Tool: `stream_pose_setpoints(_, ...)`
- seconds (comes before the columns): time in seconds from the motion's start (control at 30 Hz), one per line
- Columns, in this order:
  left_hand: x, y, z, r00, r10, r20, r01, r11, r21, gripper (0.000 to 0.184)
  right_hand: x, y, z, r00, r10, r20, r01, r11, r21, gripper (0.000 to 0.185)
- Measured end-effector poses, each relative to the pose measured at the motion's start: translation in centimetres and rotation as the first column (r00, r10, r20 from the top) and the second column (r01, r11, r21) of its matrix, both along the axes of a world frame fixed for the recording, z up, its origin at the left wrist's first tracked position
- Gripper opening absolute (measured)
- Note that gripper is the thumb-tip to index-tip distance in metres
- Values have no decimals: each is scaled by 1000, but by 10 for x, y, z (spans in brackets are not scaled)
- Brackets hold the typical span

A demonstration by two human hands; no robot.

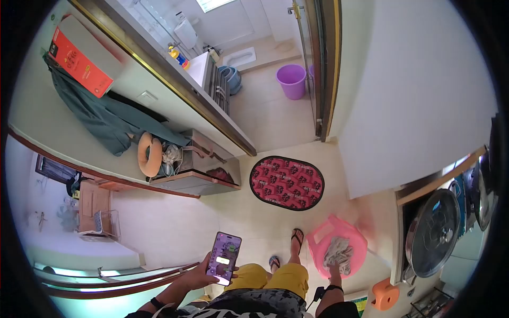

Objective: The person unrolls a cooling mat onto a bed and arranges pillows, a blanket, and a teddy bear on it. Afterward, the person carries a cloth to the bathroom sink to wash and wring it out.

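My left hand [205, 275] is wrapped round a smartphone [225, 257], held upright in front of my body with its lit screen facing me. On the right, my right hand [333, 268] reaches down to a crumpled grey cloth [339, 249] and grips it, the fingers partly lost in its folds. Beneath the cloth is a pink plastic stool [319, 237], standing on the floor beside my right foot.
A red patterned mat [287, 183] lies ahead, before a bathroom doorway with a purple bucket [291, 82] inside. To the left stands a low cabinet [204, 180] bearing an orange neck pillow [150, 154]. Large pan lids [433, 232] stand in a rack at right, above an orange stool [385, 294].
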State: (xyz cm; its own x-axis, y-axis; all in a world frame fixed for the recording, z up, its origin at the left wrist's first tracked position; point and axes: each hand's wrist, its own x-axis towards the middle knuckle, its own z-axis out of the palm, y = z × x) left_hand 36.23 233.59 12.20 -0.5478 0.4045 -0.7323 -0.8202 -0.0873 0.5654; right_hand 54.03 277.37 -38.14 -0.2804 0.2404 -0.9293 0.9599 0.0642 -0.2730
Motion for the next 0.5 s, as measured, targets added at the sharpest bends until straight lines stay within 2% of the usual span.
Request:
stream_pose_setpoints(0.07,-16,3,-1,1000,12,16,-13,1000,11,101,27,8,-72,969,219,-113,-205,971,124,89)
stream_pose_setpoints(0.1,-21,1,-1,999,15,38,-16,1000,24,101,47,16,-85,895,432,-115,-398,887,233,85)
stream_pose_setpoints(0.13,-25,-1,-7,1000,-1,13,1,1000,27,101,65,25,-97,781,619,-84,-556,751,357,81)
stream_pose_setpoints(0.17,-30,-6,-11,1000,-19,-10,19,1000,22,101,72,15,-104,456,889,35,-754,365,546,74)
stream_pose_setpoints(0.2,-40,-8,-8,998,-57,28,57,998,19,101,65,-4,-96,454,891,20,-759,375,532,74)
stream_pose_setpoints(0.23,-44,-11,-13,999,-50,15,50,999,11,100,55,-5,-86,927,368,70,-359,819,448,46)
stream_pose_setpoints(0.27,-49,-18,-17,998,-61,-1,61,998,19,97,43,-8,-72,921,-382,-77,357,750,557,26)
stream_pose_setpoints(0.3,-54,-21,-20,997,-72,-17,73,997,36,95,66,7,-103,999,-15,52,-17,829,558,26)
stream_pose_setpoints(0.33,-65,-18,-12,997,-79,6,79,997,-6,94,70,13,-97,894,400,202,-439,689,576,26)
stream_pose_setpoints(0.37,-74,-20,-10,998,-70,-3,70,997,15,93,75,16,-92,678,672,298,-679,418,604,27)
stream_pose_setpoints(0.4,-85,-21,-8,996,-87,-27,87,996,-2,92,72,24,-83,722,618,310,-651,457,606,33)
stream_pose_setpoints(0.47,-98,-35,-14,989,-125,-80,124,992,-15,89,62,22,-54,966,230,119,-233,572,786,31)
stream_pose_setpoints(0.5,-106,-42,-19,998,-54,-38,57,994,90,99,46,16,-19,998,45,-53,21,537,843,31)
